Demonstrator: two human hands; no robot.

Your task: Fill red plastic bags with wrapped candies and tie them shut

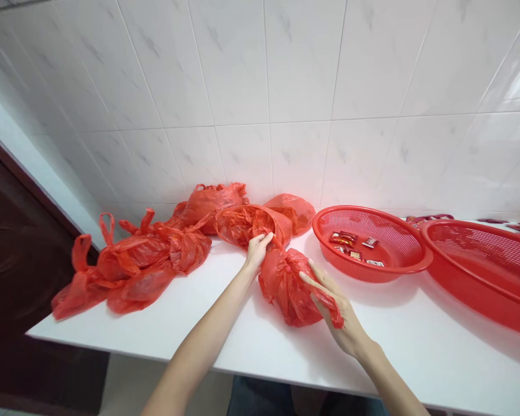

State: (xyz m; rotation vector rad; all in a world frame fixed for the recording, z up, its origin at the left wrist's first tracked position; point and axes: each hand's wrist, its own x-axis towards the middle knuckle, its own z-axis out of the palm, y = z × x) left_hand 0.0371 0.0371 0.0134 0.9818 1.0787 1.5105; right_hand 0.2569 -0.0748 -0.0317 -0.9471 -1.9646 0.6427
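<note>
A full red plastic bag (pixel 288 289), bunched and creased at its top, rests on the white table in front of me. My left hand (pixel 259 251) pinches a twisted end of it on the far left side. On the near right side my right hand (pixel 335 309) has the other handle strip running between its fingers, which are fairly straight. Just behind the left hand lies another red bag (pixel 234 226) with its crumpled mouth facing me. What the bags contain is hidden by the plastic.
Several red bags (pixel 141 263) with handles sticking up are heaped at the left of the white table (pixel 190 323). A red mesh basket (pixel 398 242) with several small wrapped packets (pixel 346 238) stands right, beside a larger red basket (pixel 476 277). A tiled wall (pixel 303 156) closes the back.
</note>
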